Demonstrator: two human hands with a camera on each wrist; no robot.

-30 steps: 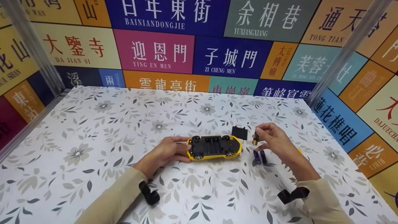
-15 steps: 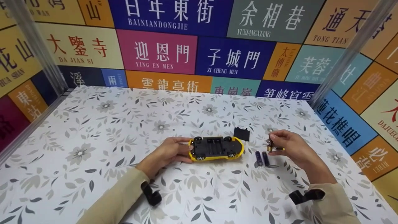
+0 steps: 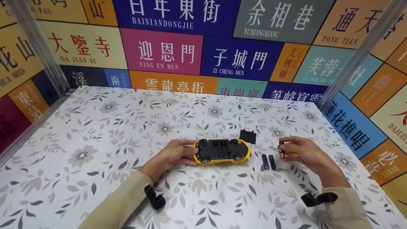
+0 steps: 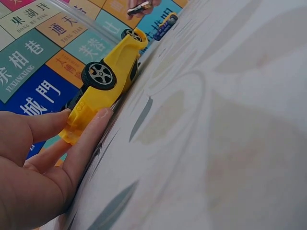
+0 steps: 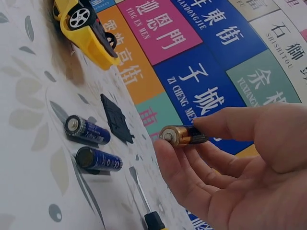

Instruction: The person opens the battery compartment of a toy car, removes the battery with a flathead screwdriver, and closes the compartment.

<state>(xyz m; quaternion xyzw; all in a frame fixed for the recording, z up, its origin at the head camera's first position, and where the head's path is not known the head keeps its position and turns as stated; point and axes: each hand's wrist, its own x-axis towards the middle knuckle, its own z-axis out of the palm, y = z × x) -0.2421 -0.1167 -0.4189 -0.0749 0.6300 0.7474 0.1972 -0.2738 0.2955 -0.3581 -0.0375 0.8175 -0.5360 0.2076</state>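
A yellow toy car [image 3: 222, 151] lies upside down, its black underside and open battery compartment facing up. My left hand [image 3: 173, 153] grips one end of it between thumb and fingers, as the left wrist view also shows. Off the car's other end, my right hand [image 3: 303, 152] pinches a gold-and-black battery [image 5: 177, 136] between thumb and fingertips, above the table. Two dark blue batteries, a farther one [image 5: 86, 130] and a nearer one [image 5: 99, 159] in the right wrist view, lie side by side between car and right hand.
A black battery cover [image 3: 248, 136] lies flat just beyond the car's right end. Under my right hand is a screwdriver [image 5: 144, 196] with a black-and-yellow handle. The table has a floral cloth [image 3: 127, 127]; a sign-patterned wall [image 3: 165, 54] stands behind it.
My right hand has moved right with the gold-and-black battery, away from the car and past the blue batteries. The left hand stays on the car.
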